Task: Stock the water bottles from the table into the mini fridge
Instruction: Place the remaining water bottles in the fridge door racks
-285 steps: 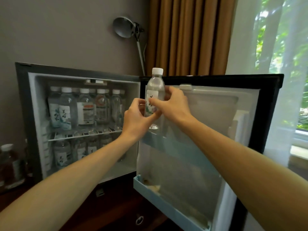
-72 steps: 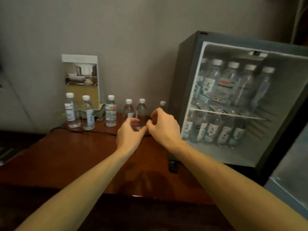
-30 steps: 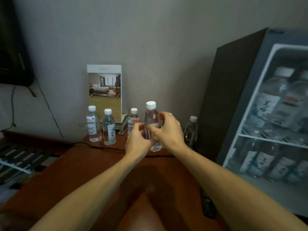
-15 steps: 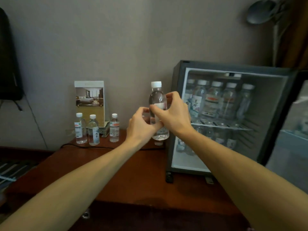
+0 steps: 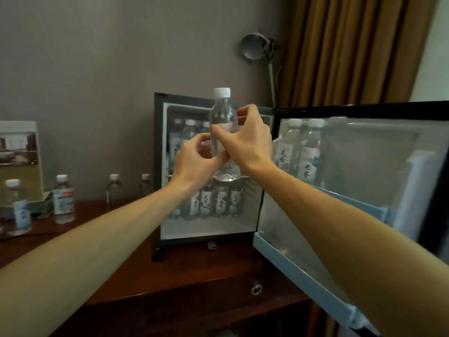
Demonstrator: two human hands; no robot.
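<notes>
I hold a clear water bottle (image 5: pixel 223 113) with a white cap upright in front of the open mini fridge (image 5: pixel 158 166). My right hand (image 5: pixel 245 139) grips its middle from the right, and my left hand (image 5: pixel 194 161) pinches its lower part from the left. Both fridge shelves hold rows of bottles, partly hidden behind my hands. Two bottles (image 5: pixel 300 152) stand in the shelf of the open fridge door (image 5: pixel 364 166) at the right. Several bottles (image 5: pixel 63 198) remain on the wooden table (image 5: pixel 121 276) at the left.
A photo card (image 5: pixel 19 156) leans on the wall behind the table bottles. A lamp (image 5: pixel 255 47) and brown curtain (image 5: pixel 352 49) rise behind the fridge. The door's blue lower rack (image 5: pixel 291 266) juts toward me. A drawer with a ring pull (image 5: pixel 256 289) sits below the table edge.
Both hands lifted a bottle off the table and carried it right, from beside the fridge to in front of its opening. My view swung right, so the door came into sight.
</notes>
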